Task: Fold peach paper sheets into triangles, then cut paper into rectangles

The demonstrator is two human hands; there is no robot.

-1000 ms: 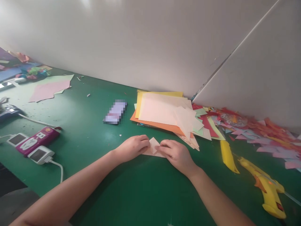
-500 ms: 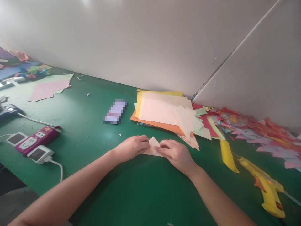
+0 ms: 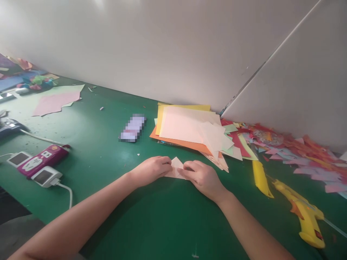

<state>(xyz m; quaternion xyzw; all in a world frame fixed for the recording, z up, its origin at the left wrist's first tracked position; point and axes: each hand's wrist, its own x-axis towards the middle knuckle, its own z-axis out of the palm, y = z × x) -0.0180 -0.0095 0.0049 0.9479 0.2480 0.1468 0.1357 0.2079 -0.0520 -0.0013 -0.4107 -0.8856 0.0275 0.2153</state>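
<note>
The tabletop is green and smooth, with a pale shine and tiny specks and paper bits on its left half. Its back edge runs along a plain pale gray wall. On the right, a long slanted line parts that wall from another gray panel, and the line looks dark and scuffed near the bottom.

A small, folded pale pink paper is on the tabletop in the middle, with its pointy tip facing the wall. The left hand pinches its left side, and the right hand pinches its right side.

Just behind it sits a messy paper stack, pink, yellow and orange. A phone lies left of the stack (its picture is all blurry squares). On the right are a yellow box cutter, a yellow glue gun and a heap of colored paper scraps. Far left, a purple power strip holds two white plugs.
</note>
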